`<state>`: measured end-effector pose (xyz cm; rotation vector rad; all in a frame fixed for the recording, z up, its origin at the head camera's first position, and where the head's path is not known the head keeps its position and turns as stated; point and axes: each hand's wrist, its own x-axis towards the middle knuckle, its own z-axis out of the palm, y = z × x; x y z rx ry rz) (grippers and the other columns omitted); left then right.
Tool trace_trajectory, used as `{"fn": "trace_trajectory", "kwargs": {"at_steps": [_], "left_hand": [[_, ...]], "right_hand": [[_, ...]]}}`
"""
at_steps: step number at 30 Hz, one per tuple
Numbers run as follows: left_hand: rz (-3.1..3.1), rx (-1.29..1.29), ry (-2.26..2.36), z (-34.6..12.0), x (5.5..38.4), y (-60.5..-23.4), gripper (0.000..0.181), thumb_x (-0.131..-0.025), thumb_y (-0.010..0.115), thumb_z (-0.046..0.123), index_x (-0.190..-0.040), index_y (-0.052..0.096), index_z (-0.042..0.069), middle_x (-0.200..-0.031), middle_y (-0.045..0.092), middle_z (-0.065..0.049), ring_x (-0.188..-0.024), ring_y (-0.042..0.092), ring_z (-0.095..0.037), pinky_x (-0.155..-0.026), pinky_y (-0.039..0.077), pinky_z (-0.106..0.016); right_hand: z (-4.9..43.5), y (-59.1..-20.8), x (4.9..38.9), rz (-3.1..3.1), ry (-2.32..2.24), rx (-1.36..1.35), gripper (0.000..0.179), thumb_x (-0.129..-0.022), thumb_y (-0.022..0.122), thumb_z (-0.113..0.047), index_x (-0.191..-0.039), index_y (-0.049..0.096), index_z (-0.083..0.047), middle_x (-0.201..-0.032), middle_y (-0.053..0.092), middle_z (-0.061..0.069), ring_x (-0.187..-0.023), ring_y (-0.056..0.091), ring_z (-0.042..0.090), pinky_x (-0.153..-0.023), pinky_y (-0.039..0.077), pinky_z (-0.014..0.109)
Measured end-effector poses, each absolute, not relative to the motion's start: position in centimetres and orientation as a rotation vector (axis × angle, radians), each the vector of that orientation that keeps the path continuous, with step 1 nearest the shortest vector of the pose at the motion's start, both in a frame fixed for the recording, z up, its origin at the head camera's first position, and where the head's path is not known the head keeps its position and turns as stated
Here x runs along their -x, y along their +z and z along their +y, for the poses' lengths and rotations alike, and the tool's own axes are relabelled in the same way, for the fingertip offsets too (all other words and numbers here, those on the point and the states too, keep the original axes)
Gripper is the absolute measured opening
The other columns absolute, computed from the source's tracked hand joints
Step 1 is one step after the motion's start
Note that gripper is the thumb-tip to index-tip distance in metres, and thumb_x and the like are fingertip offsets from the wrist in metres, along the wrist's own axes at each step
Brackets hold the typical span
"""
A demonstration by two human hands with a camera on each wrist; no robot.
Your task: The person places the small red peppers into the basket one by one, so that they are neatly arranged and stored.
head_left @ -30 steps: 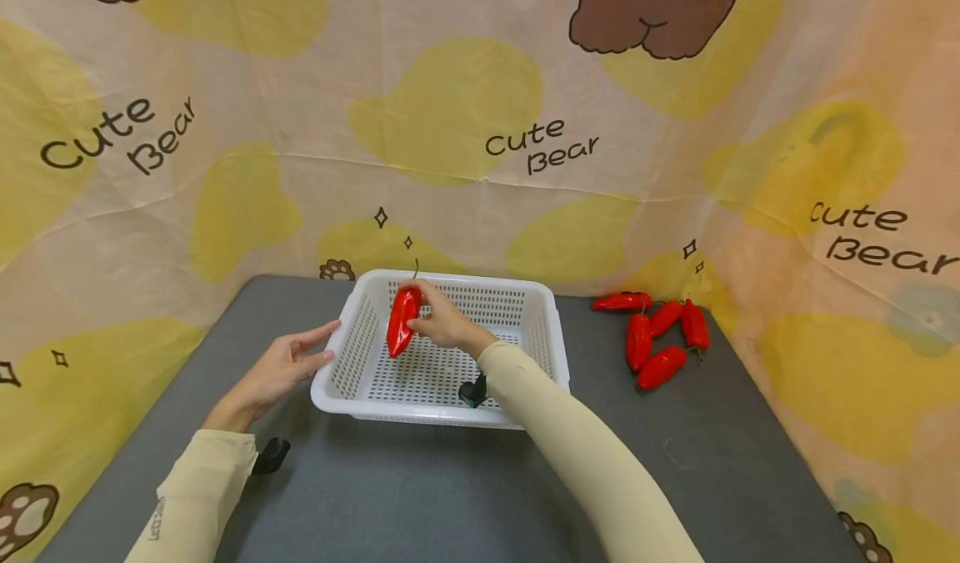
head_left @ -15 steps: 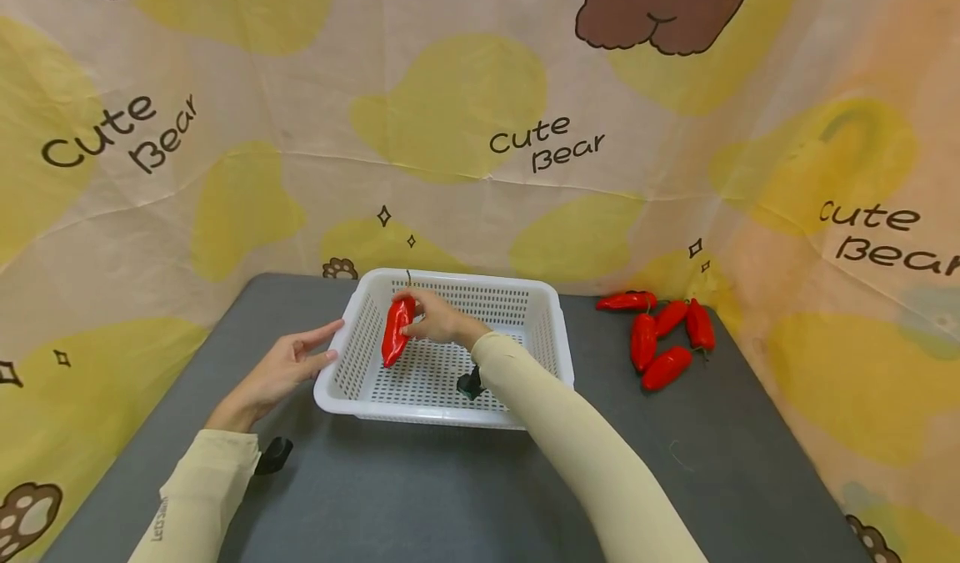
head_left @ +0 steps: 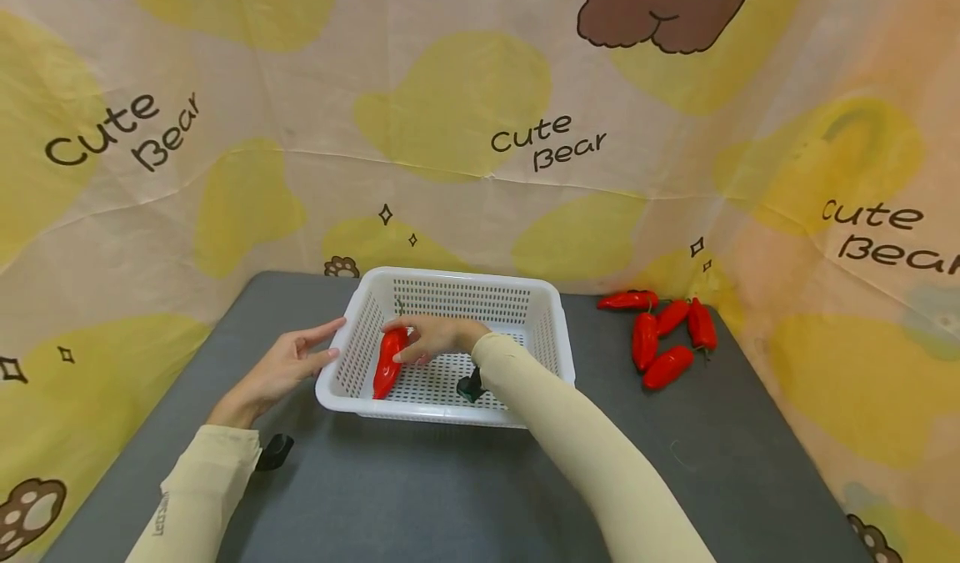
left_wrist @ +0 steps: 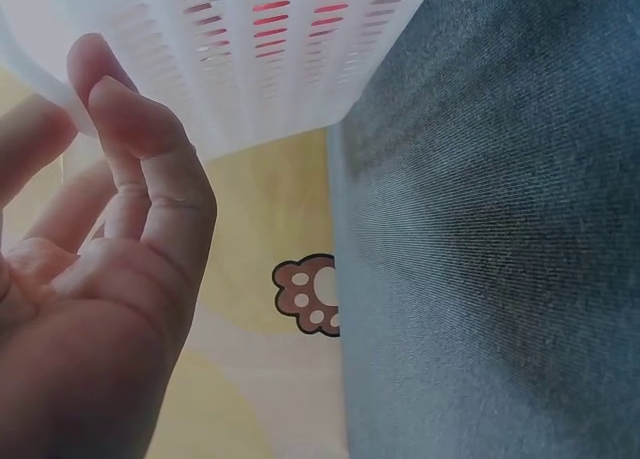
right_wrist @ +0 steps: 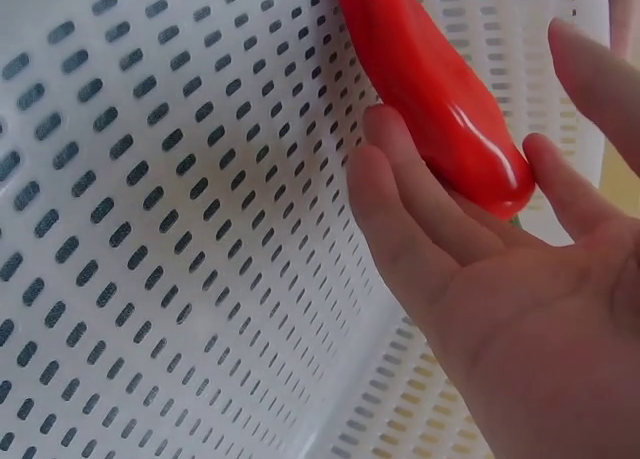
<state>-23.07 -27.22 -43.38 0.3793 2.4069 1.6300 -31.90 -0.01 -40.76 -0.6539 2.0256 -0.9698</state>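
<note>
A white slotted plastic basket (head_left: 442,415) stands on the grey table. Inside it, along the left end, a glossy red pepper (head_left: 387,367) lies with its tip toward the viewer. My right hand (head_left: 433,338) reaches over the basket, its fingers at the pepper's stem end. In the right wrist view the spread fingers (right_wrist: 400,169) lie against the pepper (right_wrist: 440,99), and the thumb stands off it. My left hand (head_left: 277,371) touches the basket's left rim from outside with extended thumb and fingertips. In the left wrist view those fingers (left_wrist: 150,149) meet the rim and outer wall.
Several more red peppers (head_left: 667,368) lie in a cluster on the table (head_left: 420,496), right of the basket. A patterned cloth backdrop (head_left: 450,104) rises behind and at both sides. Dark wrist cameras (head_left: 274,452) sit on both wrists.
My right hand has lowered the red pepper into the left part of the basket, moving toward the viewer, and its thumb now stands off the pepper. The left hand stays at the rim.
</note>
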Motion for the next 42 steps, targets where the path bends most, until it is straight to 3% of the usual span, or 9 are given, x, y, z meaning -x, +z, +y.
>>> {"fn": "trace_trajectory", "kwargs": {"at_steps": [8, 12, 16, 20, 24, 33, 42], "left_hand": [[2.435, -0.369, 1.592, -27.2, 23.1, -43.2, 0.069, -0.1, 0.064, 0.026, -0.158, 0.032, 0.005, -0.155, 0.043, -0.027, -0.11, 0.067, -0.008, -0.09, 0.06, -0.035], [2.442, -0.357, 1.584, -27.1, 23.0, -43.2, 0.07, -0.1, 0.064, 0.027, -0.158, 0.032, 0.004, -0.156, 0.042, -0.028, -0.116, 0.068, -0.021, -0.091, 0.06, -0.039], [2.457, -0.34, 1.569, -26.9, 22.9, -43.1, 0.071, -0.1, 0.064, 0.029, -0.158, 0.032, 0.006, -0.158, 0.039, -0.026, -0.127, 0.06, -0.038, -0.094, 0.058, -0.044], [2.472, -0.331, 1.564, -26.8, 22.7, -43.1, 0.073, -0.1, 0.064, 0.033, -0.159, 0.031, 0.008, -0.161, 0.036, -0.023, -0.136, 0.052, -0.045, -0.099, 0.054, -0.05], [2.477, -0.334, 1.569, -26.8, 22.6, -43.1, 0.072, -0.1, 0.064, 0.034, -0.159, 0.031, 0.01, -0.162, 0.035, -0.021, -0.137, 0.05, -0.046, -0.1, 0.053, -0.051], [2.488, -0.363, 1.554, -26.8, 22.9, -43.3, 0.069, -0.101, 0.062, 0.031, -0.158, 0.033, 0.007, -0.161, 0.037, -0.023, -0.136, 0.051, -0.043, -0.097, 0.057, -0.04], [2.484, -0.363, 1.552, -26.9, 22.9, -43.3, 0.068, -0.101, 0.062, 0.03, -0.158, 0.033, 0.007, -0.159, 0.039, -0.023, -0.131, 0.057, -0.032, -0.094, 0.058, -0.035]], "right_hand": [[-0.2, -40.6, 31.7, 1.889, -1.019, 0.599, 0.067, -0.098, 0.064, -0.016, -0.158, 0.035, -0.021, -0.147, 0.046, 0.008, -0.125, 0.059, 0.03, -0.109, 0.049, 0.047], [-0.5, -40.9, 31.8, 1.833, -1.029, 0.56, 0.068, -0.099, 0.064, -0.018, -0.159, 0.033, -0.021, -0.148, 0.045, 0.008, -0.126, 0.06, 0.034, -0.11, 0.049, 0.046], [-0.8, -41.2, 31.8, 1.796, -1.027, 0.525, 0.069, -0.098, 0.064, -0.019, -0.159, 0.032, -0.023, -0.151, 0.043, 0.007, -0.127, 0.06, 0.031, -0.112, 0.046, 0.045], [-0.7, -41.2, 31.6, 1.761, -1.036, 0.51, 0.07, -0.098, 0.063, -0.019, -0.16, 0.03, -0.025, -0.154, 0.04, 0.006, -0.13, 0.059, 0.029, -0.115, 0.044, 0.045], [-0.5, -41.0, 31.2, 1.765, -1.034, 0.521, 0.07, -0.098, 0.062, -0.018, -0.16, 0.03, -0.025, -0.154, 0.041, 0.006, -0.13, 0.059, 0.028, -0.114, 0.044, 0.045], [0.1, -40.3, 30.9, 1.749, -1.037, 0.534, 0.07, -0.101, 0.058, -0.016, -0.162, 0.024, -0.019, -0.16, 0.033, 0.013, -0.139, 0.05, 0.037, -0.12, 0.036, 0.049], [0.4, -40.6, 31.4, 1.812, -1.035, 0.526, 0.069, -0.099, 0.063, -0.025, -0.16, 0.03, -0.024, -0.153, 0.044, 0.005, -0.131, 0.059, 0.031, -0.115, 0.043, 0.048]]}}
